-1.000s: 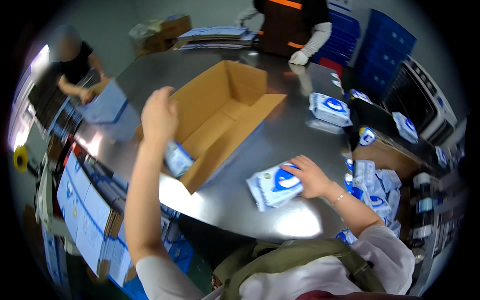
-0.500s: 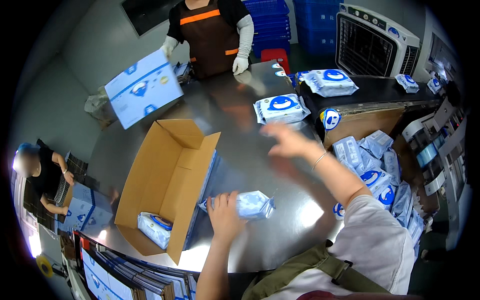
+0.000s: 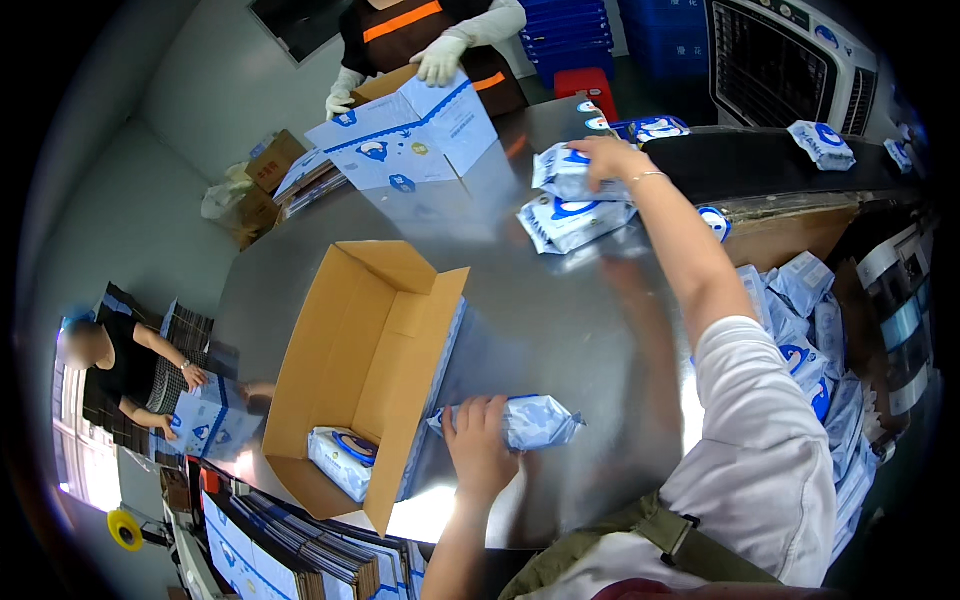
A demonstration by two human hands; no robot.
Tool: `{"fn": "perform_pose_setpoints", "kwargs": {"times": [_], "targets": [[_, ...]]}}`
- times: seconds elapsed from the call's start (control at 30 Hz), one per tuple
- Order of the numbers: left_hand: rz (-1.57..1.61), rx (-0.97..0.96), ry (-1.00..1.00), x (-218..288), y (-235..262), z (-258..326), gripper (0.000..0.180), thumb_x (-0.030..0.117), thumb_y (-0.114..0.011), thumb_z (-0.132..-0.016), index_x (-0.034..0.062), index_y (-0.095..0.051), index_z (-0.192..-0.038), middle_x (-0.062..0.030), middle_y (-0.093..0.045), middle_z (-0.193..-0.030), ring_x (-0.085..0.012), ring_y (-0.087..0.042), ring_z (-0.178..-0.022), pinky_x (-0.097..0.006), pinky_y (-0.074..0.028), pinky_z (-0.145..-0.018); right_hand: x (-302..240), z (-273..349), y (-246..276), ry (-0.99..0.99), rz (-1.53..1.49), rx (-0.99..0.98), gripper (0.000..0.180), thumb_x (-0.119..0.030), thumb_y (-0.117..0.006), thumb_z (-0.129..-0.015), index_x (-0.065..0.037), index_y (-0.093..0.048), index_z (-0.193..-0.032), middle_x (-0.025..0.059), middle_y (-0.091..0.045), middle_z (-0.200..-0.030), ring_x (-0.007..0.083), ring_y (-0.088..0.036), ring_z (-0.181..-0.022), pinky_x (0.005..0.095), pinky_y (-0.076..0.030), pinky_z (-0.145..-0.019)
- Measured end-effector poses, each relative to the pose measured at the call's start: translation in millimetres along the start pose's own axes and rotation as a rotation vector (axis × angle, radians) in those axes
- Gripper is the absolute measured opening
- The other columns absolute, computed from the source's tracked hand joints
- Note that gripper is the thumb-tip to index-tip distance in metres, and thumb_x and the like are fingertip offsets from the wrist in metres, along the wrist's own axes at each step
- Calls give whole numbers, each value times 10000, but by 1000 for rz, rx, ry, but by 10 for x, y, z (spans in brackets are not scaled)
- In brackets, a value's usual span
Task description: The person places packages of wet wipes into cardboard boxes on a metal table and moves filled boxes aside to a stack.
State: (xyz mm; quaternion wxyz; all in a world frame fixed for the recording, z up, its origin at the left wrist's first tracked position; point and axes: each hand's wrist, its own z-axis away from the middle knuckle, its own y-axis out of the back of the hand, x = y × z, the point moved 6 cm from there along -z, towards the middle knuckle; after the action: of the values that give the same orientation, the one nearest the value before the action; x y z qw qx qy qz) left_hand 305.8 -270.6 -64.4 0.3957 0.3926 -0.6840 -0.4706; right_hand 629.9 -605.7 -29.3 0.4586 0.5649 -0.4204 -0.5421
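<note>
My left hand point(image 3: 482, 448) grips one end of a soft blue-and-white pack of wet wipes point(image 3: 542, 422) lying on the steel table. My right arm stretches far forward, and the right hand point(image 3: 608, 160) grasps another wipes pack point(image 3: 562, 174). Directly beneath that one lies a further wipes pack point(image 3: 566, 226), partly covered by it. Left of my left hand stands an open cardboard box point(image 3: 340, 340), its flaps up. Inside it, at the near end, a single wipes pack point(image 3: 343, 460) shows.
A black conveyor belt point(image 3: 740, 165) carries more packs at the right. Below it, a carton holds several loose packs point(image 3: 800, 330). Across the steel table point(image 3: 570, 330), a gloved co-worker handles a blue-white box point(image 3: 420, 150). Another person works far left. Flattened boxes point(image 3: 300, 545) stand near left.
My right hand has reached further forward and taken hold of the pack from the belt's end, now over the other pack. The co-worker's flat box has been opened out. My left hand keeps its pack.
</note>
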Motion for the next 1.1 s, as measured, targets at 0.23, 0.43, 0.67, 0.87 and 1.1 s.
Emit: {"fn": "perform_pose_setpoints", "kwargs": {"times": [0.23, 0.43, 0.67, 0.87, 1.1], "targets": [[13, -4, -8, -52, 23, -12, 729, 153, -829, -512, 118, -515, -1168, -87, -534, -1152, -292, -480, -1159, -544, -266, -1054, -914, 415, -180, 272, 103, -67, 863, -90, -784, -517, -245, -544, -1332, 80, -543, -1312, 311, -480, -1223, 440, -414, -989], [-21, 21, -68, -95, 84, 448, 584, 45, -699, -580, 108, -537, -1137, -98, -547, -1154, -299, -488, -1149, -525, -263, -1064, -1517, 2523, -316, 595, 25, 180, 685, -35, -652, -653, -158, -534, -1317, 195, -474, -1351, 427, -421, -1261, 524, -341, -1046], [114, -87, -105, -6, 230, 1202, 613, 1, -681, -559, 125, -562, -1147, -93, -548, -1167, -320, -482, -1167, -531, -247, -1068, -1898, 3326, -609, 604, 62, 164, 1068, -315, -886, -465, -170, -406, -1408, 195, -378, -1423, 422, -338, -1323, 559, -264, -1079], [159, -16, -80, 134, 238, 953, 630, 11, -693, -569, 130, -568, -1175, -118, -508, -1238, -316, -457, -1217, -555, -233, -1081, -1990, 1587, -718, 383, -223, -546, 1059, -409, -864, -522, -81, -404, -1418, 236, -524, -1307, 365, -488, -1242, 410, -391, -1027], [109, -29, -19, 152, 192, 837, 665, 10, -729, -609, 189, -580, -1232, -158, -378, -1422, -378, -308, -1357, -647, -194, -1070, -2393, 1956, -1138, 584, -184, -631, 831, -436, -647, -813, -46, -303, -1462, 237, -453, -1398, 368, -458, -1275, 394, -365, -1053]]}}
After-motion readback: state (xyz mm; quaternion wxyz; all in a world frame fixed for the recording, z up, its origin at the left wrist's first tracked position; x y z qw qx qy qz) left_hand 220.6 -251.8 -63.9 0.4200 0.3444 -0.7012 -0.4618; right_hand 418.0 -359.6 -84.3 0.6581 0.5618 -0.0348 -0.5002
